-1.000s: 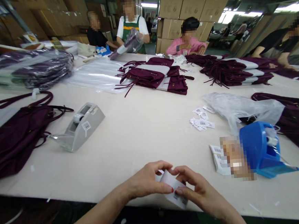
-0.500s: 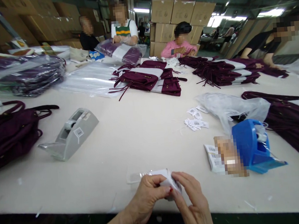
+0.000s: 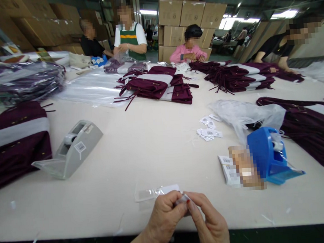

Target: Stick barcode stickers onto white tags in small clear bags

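My left hand and my right hand meet at the near edge of the white table. Both pinch a small white paper tag between the fingertips, mostly hidden by my fingers. A small clear plastic sleeve with a white card lies on the table just beyond my left hand. A grey tape dispenser stands to the left. A blue tape dispenser stands to the right.
Maroon and white bags lie in piles at the left, centre and right. Loose barcode tags and a clear plastic bag lie right of centre. Several people work on the far side. Cardboard boxes stand behind.
My hands have drawn closer to the table edge and the tag is folded smaller between my fingers. The clear sleeve now lies on the table. The view shifted slightly right.
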